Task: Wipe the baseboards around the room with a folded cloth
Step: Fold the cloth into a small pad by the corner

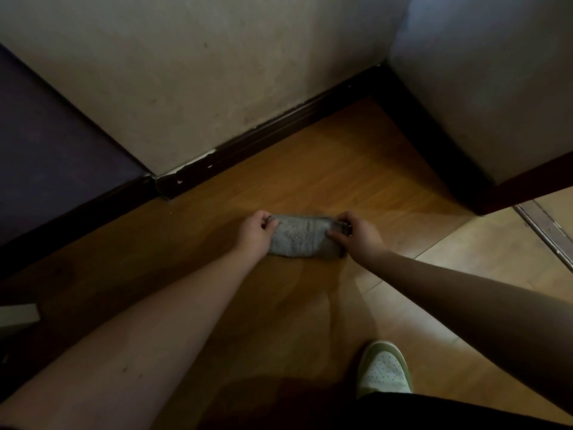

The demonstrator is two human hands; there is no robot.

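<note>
On the wooden floor (325, 181), a folded grey knit cloth (305, 237).
My left hand (255, 232) pinches its nine-o'clock end, my right hand (359, 232) its three-o'clock end.

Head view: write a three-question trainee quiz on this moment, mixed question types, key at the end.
1. True or false: the cloth touches the dark baseboard.
2. What grips the cloth's ends? A) left hand only B) right hand only C) both hands
3. Fill in: the cloth lies on the wooden ____.

Key: 1 false, it lies apart from it; 2 C; 3 floor.
</note>
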